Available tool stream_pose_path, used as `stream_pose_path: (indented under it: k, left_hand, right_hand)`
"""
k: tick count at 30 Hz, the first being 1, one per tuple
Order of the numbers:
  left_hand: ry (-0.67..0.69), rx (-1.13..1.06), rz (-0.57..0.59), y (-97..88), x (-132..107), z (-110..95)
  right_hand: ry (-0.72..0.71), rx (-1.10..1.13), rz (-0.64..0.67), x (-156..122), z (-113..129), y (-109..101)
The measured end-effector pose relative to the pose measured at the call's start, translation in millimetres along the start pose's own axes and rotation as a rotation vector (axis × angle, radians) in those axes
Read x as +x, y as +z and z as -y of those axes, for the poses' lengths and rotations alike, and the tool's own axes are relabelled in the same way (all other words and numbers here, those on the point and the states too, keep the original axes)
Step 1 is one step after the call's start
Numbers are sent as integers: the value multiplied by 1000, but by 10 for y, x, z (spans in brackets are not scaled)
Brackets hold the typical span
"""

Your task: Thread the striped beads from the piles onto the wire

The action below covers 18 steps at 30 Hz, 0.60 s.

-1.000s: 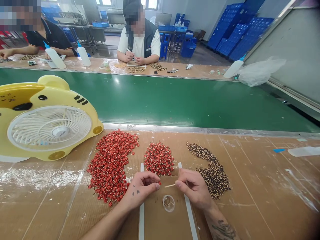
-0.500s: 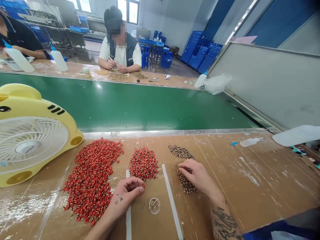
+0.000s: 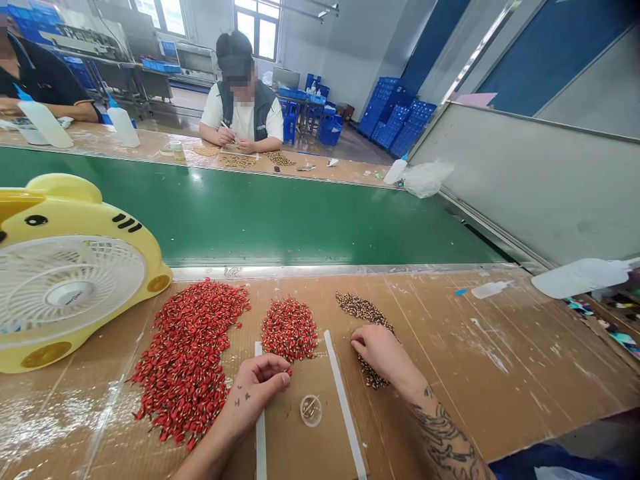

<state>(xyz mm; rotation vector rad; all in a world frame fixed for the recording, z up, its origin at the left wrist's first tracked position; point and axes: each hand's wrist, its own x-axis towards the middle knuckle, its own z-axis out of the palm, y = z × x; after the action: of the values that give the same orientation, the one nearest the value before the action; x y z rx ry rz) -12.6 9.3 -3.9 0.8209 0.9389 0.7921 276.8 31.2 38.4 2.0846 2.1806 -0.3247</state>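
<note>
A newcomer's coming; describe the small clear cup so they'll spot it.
Find the brown table this side of the green belt. Between its two white strips, beside the left hand, sits the cup: round, clear, holding a thin stick, unlike the red heaps.

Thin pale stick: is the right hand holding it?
No, the thin pale stick sits in the small clear cup, apart from the right hand.

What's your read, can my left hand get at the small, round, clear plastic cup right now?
Probably yes: the left hand is close beside the small, round, clear plastic cup, and nothing visible stands between them. It does appear to be holding a small red piece, though, which might hinder a grasp.
</note>
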Motion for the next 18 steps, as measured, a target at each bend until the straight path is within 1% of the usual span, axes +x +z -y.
stream_pose_path:
  k: [5,10,14,18]
  left_hand:
    - [14,6,-3,9,-11,-23]
    - [20,-13,-3,32,-24,-43]
    - [21,-20,4,48,-41,-57]
    - [25,-32,-4,58,-44,-65]
  right_hand:
    - [106,-70,16,124,22,28]
    - [103,-84,-1,88,34,110]
    - [65,-24,-67,18,39,162]
    - [46,114,-188,-45,13,177]
